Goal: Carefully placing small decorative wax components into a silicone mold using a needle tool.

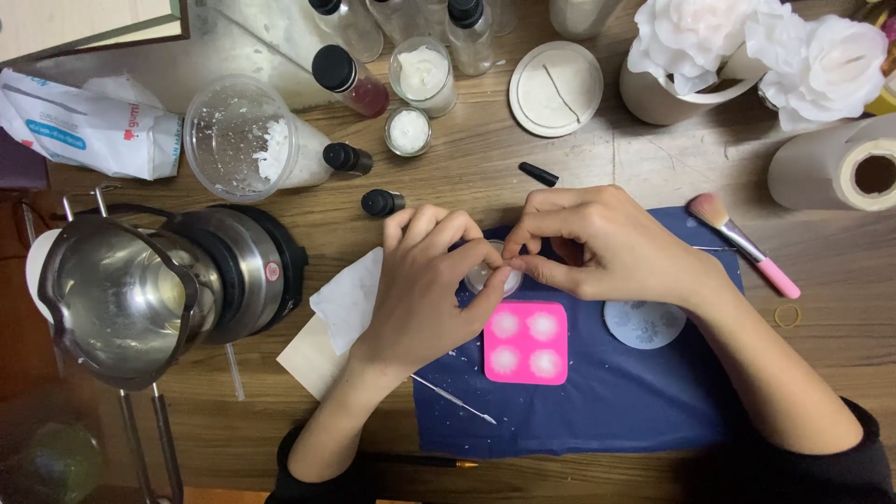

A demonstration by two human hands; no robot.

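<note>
- One dark blue cloth mat (pixel 616 401) on wooden table (pixel 467 168).
- One left hand (pixel 425 289), one right hand (pixel 597 247): fingertips of both pinch small round clear container (pixel 481 275) over the mat.
- One pink square four-cavity silicone mould (pixel 525 343), just below the container.

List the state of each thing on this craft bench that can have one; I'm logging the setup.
Left hand: pinching the small clear round container.
Right hand: fingertips on the same container.
Pink square silicone mould: four cavities filled white.
Steel pitcher: upright, open.
Clear plastic tub: lidless, on its side, white residue inside.
Glass jar: open, white contents.
Paper towel roll: lying sideways.
Pink-handled brush: lying flat.
</note>
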